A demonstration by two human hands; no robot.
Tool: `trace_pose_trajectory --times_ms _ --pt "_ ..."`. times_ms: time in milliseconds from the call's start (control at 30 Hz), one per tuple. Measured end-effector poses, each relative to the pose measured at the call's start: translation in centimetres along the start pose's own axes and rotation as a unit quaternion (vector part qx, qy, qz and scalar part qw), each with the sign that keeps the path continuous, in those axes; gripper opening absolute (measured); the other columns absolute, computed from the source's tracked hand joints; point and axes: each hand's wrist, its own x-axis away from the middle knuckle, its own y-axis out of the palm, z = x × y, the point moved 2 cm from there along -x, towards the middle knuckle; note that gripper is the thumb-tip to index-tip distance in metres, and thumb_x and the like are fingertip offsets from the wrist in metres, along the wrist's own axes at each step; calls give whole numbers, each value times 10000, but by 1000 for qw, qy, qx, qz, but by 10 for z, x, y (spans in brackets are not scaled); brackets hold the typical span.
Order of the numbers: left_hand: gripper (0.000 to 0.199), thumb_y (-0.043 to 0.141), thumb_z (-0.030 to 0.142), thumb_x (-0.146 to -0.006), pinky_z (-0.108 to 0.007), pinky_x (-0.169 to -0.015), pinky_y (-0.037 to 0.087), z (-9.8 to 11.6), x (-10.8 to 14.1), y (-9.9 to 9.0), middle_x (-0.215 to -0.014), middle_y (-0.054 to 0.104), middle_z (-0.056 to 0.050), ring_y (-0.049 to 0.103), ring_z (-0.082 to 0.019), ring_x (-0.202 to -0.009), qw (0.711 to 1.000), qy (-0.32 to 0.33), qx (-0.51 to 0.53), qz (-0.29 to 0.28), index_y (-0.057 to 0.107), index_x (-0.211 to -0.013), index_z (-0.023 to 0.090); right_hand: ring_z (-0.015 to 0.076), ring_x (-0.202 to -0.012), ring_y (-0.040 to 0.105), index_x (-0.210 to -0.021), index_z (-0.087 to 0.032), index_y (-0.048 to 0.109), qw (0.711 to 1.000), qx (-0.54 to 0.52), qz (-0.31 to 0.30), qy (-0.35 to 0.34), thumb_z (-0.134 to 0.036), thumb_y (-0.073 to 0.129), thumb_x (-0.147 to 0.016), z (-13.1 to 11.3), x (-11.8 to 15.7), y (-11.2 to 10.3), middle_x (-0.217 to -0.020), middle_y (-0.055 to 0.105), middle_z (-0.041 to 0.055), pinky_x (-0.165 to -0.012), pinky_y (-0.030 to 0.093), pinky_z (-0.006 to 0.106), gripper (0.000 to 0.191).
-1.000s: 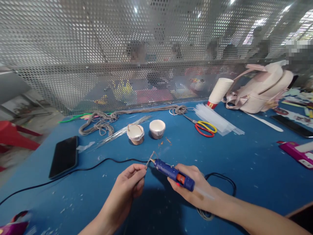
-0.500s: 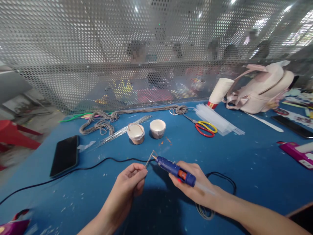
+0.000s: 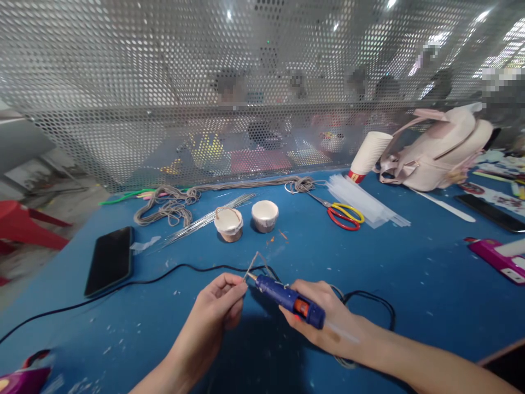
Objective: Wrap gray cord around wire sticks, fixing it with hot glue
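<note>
Lowered along a thin bent cord [image 3: 252, 262] since half a second earlier, the tip of a blue glue gun [image 3: 279, 291] now sits just beside the fingertips of the left hand [image 3: 219, 303], which holds nearly the same spot. Seen from the head camera, the left forearm rises from the bottom edge, its hand turned inward, thumb and forefinger pinching the cord's lower end, the other fingers curled beneath. The cord peaks above the grip and bends down toward the right. From the lower right, the other forearm reaches across the blue table [image 3: 164, 328]; the right hand [image 3: 334, 314] wraps around the glue gun, back of the hand upward, nozzle aimed left. Beyond the hands stand two small pots, one [image 3: 228, 224] topped with a curved cord, the other [image 3: 264, 216] just beside it; scissors [image 3: 333, 208] lie farther right.
</note>
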Motion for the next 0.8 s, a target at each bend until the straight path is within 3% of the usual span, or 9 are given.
trace_pose_trajectory --times_ms 133,233,400,533,600,700,800 --pt "257 709 345 -692 -206 -408 144 0 -4 -1 -415 325 113 194 -35 -404 1000 5 6 14 527 -722 166 116 -541 496 -772 -181 510 998 15 24 -48 -309 500 -834 7 -2 -9 -650 554 4 -527 356 239 142" --pt "298 741 356 -636 -204 -397 129 1 -6 -1 -399 331 118 191 -25 -381 1000 5 12 28 520 -698 167 126 -564 498 -820 -166 499 990 94 38 -102 -266 490 -822 19 -11 -28 -705 556 29 -521 342 244 100" --pt "307 750 352 -606 -201 -391 126 2 -6 -1 -383 344 117 202 -21 -364 1000 1 13 26 520 -692 168 174 -700 550 -936 -157 515 951 297 -73 -41 -153 471 -782 53 -34 -60 -906 572 81 -569 344 269 160" --pt "297 748 341 -612 -199 -391 126 1 -6 -1 -391 348 116 208 -21 -368 1000 4 13 22 524 -701 166 216 -819 556 -943 -152 568 920 368 -132 -30 -56 468 -697 79 -42 -72 -961 585 102 -717 399 333 282" --pt "292 744 335 -618 -198 -392 124 0 -6 -1 -397 342 117 207 -23 -373 1000 2 13 24 524 -708 166 251 -921 548 -987 -150 587 922 363 -136 -25 -56 493 -666 81 -42 -75 -1051 584 119 -804 404 388 347" --pt "273 728 331 -643 -198 -395 134 1 -5 0 -399 330 119 200 -25 -379 1000 2 9 25 520 -710 168 255 -1027 528 -1032 -146 592 957 285 -54 -21 -56 479 -703 61 -43 -74 -1133 581 125 -891 397 410 360" --pt "266 724 335 -649 -199 -396 140 3 -2 2 -396 335 116 198 -27 -377 1000 4 6 17 522 -704 171 174 -934 582 -1009 -171 600 999 47 -17 -1 -104 469 -779 29 -48 -52 -1022 643 67 -851 452 333 273"
